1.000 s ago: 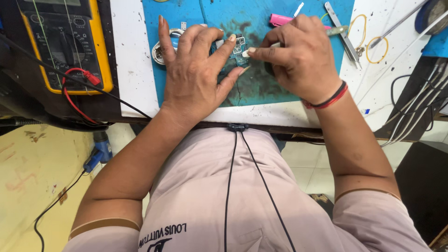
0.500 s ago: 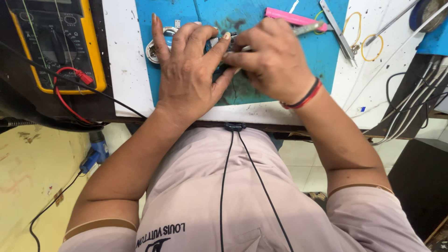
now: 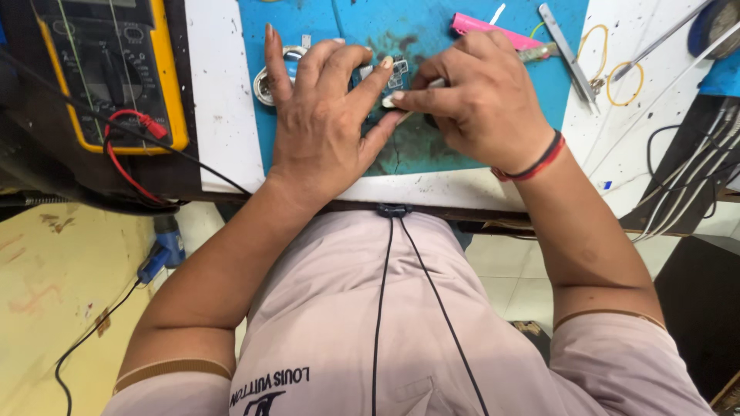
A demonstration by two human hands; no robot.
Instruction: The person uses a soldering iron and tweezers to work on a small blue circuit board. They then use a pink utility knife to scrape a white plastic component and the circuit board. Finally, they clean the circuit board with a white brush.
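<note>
A blue stained mat (image 3: 478, 154) on a white speckled surface (image 3: 223, 115), a yellow-and-black meter (image 3: 108, 69) with red leads, a pink tool (image 3: 493, 31), upper right

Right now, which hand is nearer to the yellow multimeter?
Left. The left hand lies flat on the blue mat, just right of the yellow multimeter; the right hand works farther right, beyond the left.

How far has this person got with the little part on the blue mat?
Done: tweezers, pink tool and meter are laid out. In hand: the left hand pins a small metal part to the blue mat while the right hand works a thin tool at it. What is left cannot be told.
</note>
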